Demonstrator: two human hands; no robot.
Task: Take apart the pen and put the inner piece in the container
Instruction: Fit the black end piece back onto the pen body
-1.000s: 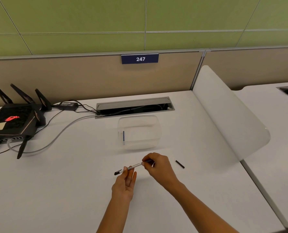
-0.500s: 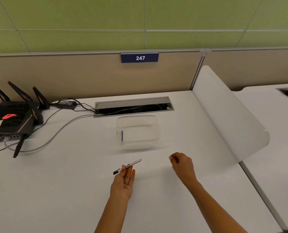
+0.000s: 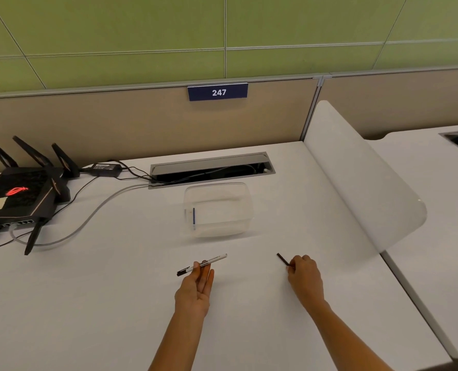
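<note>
The desk (image 3: pixel 115 303) carries the clear tub (image 3: pixel 218 210) straight ahead of me, open side up and within reach of both hands — I judge it ready to take the inner piece. My left hand (image 3: pixel 195 290) pinches the pen (image 3: pixel 202 264) mid-barrel, tilted, which leaves its right end free. The pen is slim and white with print, its left end black. My right hand (image 3: pixel 304 274) is closed on a short black stick (image 3: pixel 284 259) — well apart from the pen.
</note>
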